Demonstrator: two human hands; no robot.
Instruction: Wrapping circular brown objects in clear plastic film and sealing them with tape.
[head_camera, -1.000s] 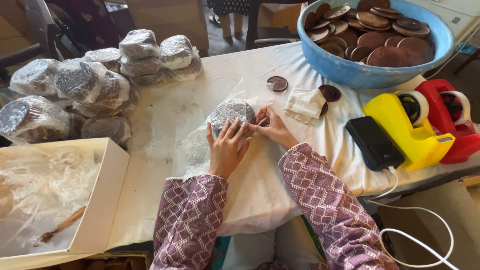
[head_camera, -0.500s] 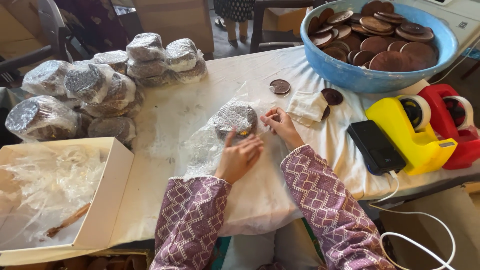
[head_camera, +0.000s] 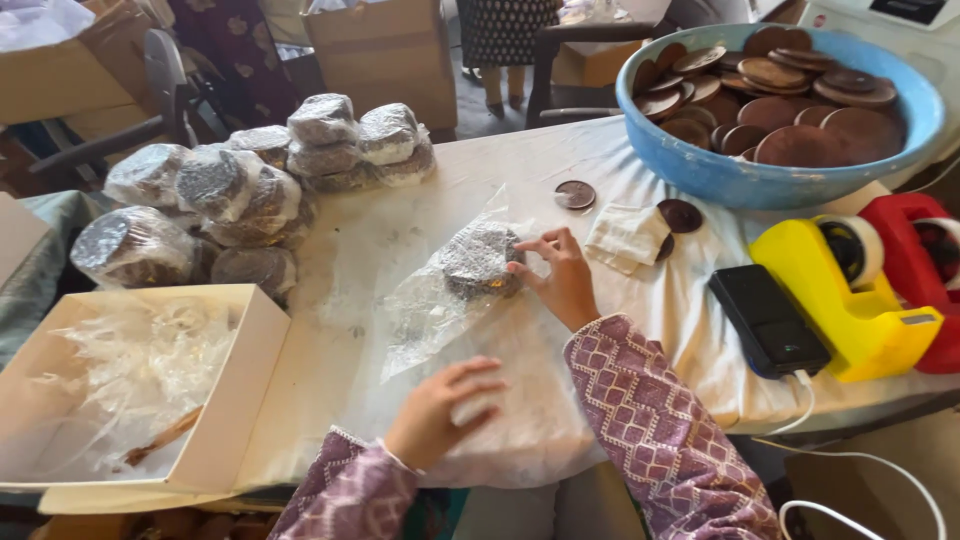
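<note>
A stack of dark round discs sits inside a clear plastic bag (head_camera: 470, 265) on the white cloth-covered table (head_camera: 380, 230). My right hand (head_camera: 560, 275) rests against the right side of that bagged stack, fingers pinching the plastic. My left hand (head_camera: 440, 410) hovers low near the table's front edge, fingers spread, holding nothing, apart from the bag's loose open end. Both sleeves are purple with a pale pattern.
Several wrapped bundles (head_camera: 240, 190) are piled at the back left. A white box (head_camera: 150, 390) with clear bags sits front left. A blue bowl (head_camera: 730, 175) of brown discs, yellow (head_camera: 860, 290) and red (head_camera: 925, 250) tape dispensers, a black device (head_camera: 768, 320), loose discs (head_camera: 575, 194) and a folded paper (head_camera: 628, 236) lie right.
My left hand has left the bagged stack and pulled back toward the front edge of the table. My right hand stays on the bag.
</note>
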